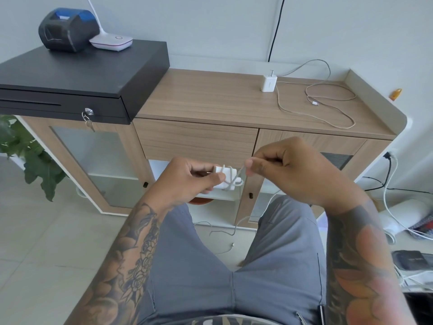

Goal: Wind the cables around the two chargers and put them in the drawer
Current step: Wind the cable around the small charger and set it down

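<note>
Head view, left hand [187, 178]: grips charger [225, 178].
Right hand [281, 165]: pinches its cable [240, 173].
Far counter [210, 97]: second charger [268, 83], cable loose.

Shop counter area, black cash drawer [70, 73], receipt printer [68, 29], wooden cabinet [210, 97]

My left hand [187, 177] holds a white charger [226, 178], a few cable turns already round it. My right hand [281, 165] pinches the cable [241, 172] just beside the charger; the slack hangs between my knees to the floor. Second charger [268, 83] upright on the wooden counter [210, 97], its cable [328, 99] loose beside it. Drawer [196, 139] below, closed.
</note>
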